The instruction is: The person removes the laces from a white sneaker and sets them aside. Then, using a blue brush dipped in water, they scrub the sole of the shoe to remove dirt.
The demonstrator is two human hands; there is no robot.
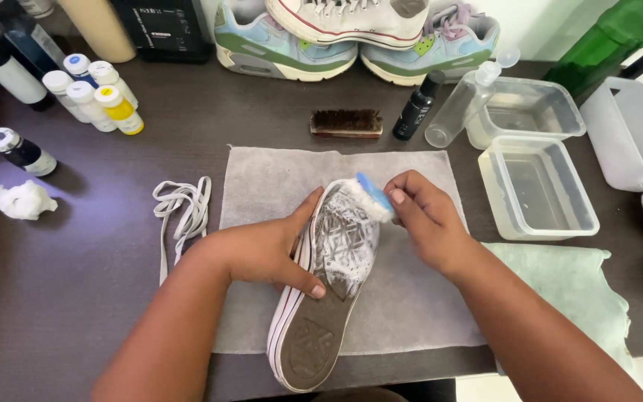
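Head view: left hand [262, 253] clamps the upturned white sneaker [320, 298] by its midsole on the grey cloth [277, 186] — right hand [426, 216] pinches a blue-backed brush [373, 197] against the foamy toe of the sole. White laces [181, 212] lie just left of the cloth.

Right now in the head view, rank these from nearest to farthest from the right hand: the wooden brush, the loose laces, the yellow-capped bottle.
From the right hand:
1. Wooden brush, just beyond the cloth, up and slightly left.
2. Loose laces, left of the cloth, past the shoe.
3. Yellow-capped bottle, far upper left among the small bottles.
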